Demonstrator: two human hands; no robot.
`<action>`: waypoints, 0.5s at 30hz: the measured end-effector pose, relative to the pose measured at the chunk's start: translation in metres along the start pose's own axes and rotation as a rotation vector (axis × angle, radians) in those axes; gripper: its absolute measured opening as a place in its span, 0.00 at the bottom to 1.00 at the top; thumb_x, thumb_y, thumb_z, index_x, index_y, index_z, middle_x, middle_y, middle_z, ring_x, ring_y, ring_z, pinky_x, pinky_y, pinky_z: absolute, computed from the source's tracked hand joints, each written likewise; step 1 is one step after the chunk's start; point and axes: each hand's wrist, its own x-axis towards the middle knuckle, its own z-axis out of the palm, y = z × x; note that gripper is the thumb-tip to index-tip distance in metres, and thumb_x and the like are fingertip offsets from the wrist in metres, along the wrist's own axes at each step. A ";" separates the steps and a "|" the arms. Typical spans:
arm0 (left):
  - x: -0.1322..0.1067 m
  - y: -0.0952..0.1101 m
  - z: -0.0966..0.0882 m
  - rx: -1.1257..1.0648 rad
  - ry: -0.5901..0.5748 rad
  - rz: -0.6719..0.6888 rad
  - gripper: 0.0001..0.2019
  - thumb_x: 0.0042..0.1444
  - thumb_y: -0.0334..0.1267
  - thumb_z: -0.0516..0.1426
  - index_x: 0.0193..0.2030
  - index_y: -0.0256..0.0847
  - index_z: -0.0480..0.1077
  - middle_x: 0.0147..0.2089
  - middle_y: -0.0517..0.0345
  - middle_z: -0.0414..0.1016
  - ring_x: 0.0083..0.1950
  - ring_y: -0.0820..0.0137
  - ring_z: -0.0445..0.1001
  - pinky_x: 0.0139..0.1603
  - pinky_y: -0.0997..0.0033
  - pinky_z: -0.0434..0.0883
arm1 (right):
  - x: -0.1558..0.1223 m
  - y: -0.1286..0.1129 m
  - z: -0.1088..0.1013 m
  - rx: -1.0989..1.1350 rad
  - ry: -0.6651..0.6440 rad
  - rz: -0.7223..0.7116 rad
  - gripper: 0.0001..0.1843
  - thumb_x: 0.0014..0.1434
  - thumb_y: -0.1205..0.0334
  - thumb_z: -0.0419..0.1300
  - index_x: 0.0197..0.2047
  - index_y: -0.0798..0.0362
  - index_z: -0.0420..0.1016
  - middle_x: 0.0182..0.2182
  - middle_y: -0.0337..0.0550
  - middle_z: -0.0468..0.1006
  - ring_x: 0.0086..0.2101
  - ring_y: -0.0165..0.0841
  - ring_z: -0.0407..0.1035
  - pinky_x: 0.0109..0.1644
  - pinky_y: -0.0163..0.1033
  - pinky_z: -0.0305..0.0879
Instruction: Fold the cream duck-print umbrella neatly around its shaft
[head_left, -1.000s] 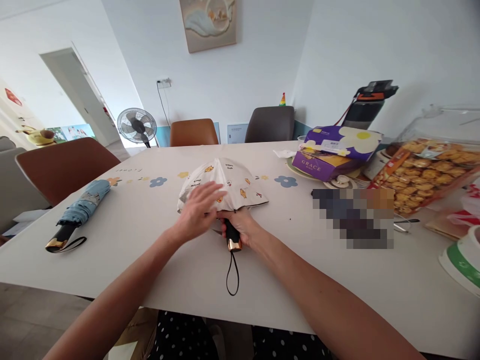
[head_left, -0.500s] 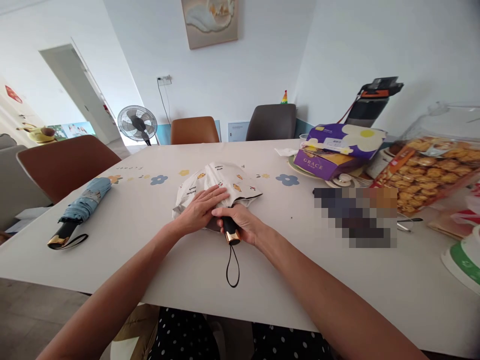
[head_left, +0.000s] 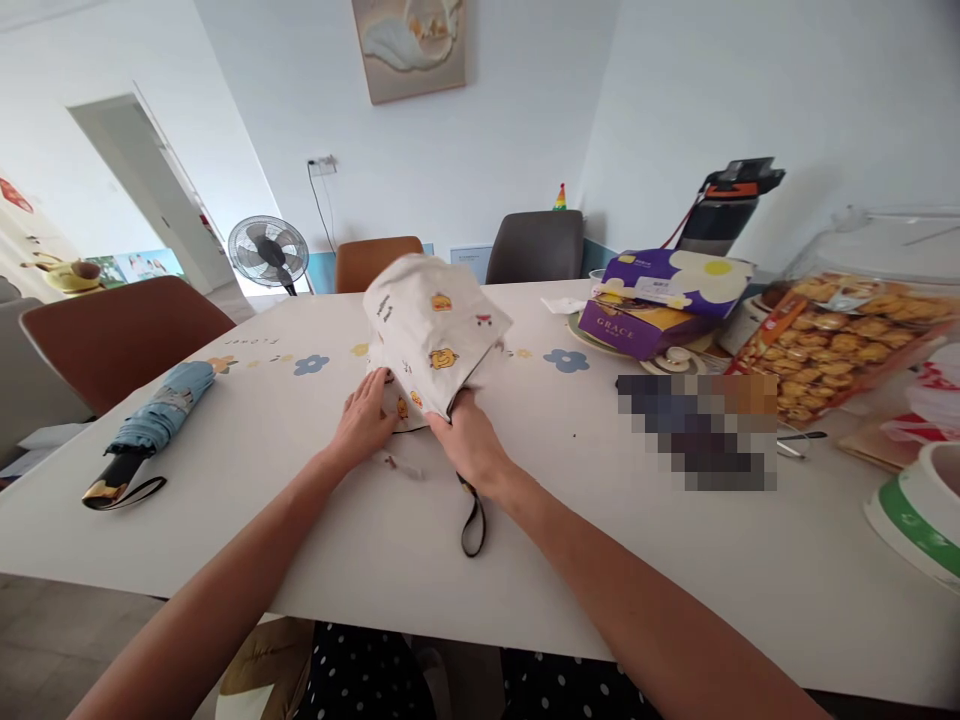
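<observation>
A white umbrella (head_left: 431, 320) with yellow duck prints and a black edge stands bunched and loosely folded above the middle of the table. My right hand (head_left: 469, 440) is closed round its handle, which is mostly hidden; a black wrist loop (head_left: 474, 530) hangs below. At the canopy's lower left edge, my left hand (head_left: 364, 415) grips a fold of the cloth between thumb and fingers. Off to the left lies a second umbrella (head_left: 161, 410), light blue and folded, with a black and gold handle.
The white table (head_left: 300, 540) has printed flowers. To the right are a purple box (head_left: 619, 325), a black bottle (head_left: 720, 215), a clear jar of brown snacks (head_left: 847, 340), a blurred-out patch and a white-green tub (head_left: 919, 520). Chairs (head_left: 135, 335) and a fan (head_left: 268, 250) stand beyond.
The white umbrella has been lifted and turned, its canopy now higher. My left hand has moved from lying flat on top to its lower left edge. My right hand still holds the handle.
</observation>
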 end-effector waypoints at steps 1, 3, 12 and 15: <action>0.001 -0.003 0.000 -0.022 -0.009 -0.043 0.34 0.48 0.33 0.50 0.64 0.42 0.48 0.65 0.48 0.54 0.66 0.57 0.51 0.61 0.54 0.55 | 0.000 0.000 -0.001 -0.024 0.013 -0.002 0.15 0.53 0.61 0.57 0.43 0.55 0.61 0.21 0.40 0.70 0.20 0.32 0.66 0.22 0.34 0.61; 0.002 -0.008 0.002 -0.060 -0.046 -0.078 0.31 0.49 0.34 0.51 0.62 0.42 0.52 0.63 0.46 0.58 0.64 0.56 0.55 0.59 0.53 0.57 | 0.002 0.002 -0.003 0.019 -0.029 0.075 0.12 0.54 0.60 0.56 0.41 0.55 0.62 0.17 0.38 0.68 0.17 0.32 0.64 0.19 0.34 0.59; 0.004 -0.010 0.007 -0.323 0.067 -0.132 0.15 0.45 0.34 0.55 0.42 0.43 0.70 0.45 0.50 0.74 0.54 0.54 0.67 0.55 0.54 0.61 | 0.007 0.010 -0.001 0.379 -0.130 0.301 0.12 0.52 0.62 0.59 0.26 0.52 0.56 0.13 0.34 0.63 0.11 0.26 0.57 0.12 0.33 0.56; 0.007 -0.007 0.007 -0.396 0.140 -0.034 0.13 0.47 0.35 0.56 0.41 0.46 0.70 0.42 0.53 0.75 0.52 0.59 0.68 0.55 0.58 0.61 | 0.007 0.011 0.000 0.442 -0.133 0.318 0.11 0.51 0.66 0.59 0.26 0.52 0.57 0.15 0.34 0.64 0.13 0.26 0.59 0.13 0.33 0.59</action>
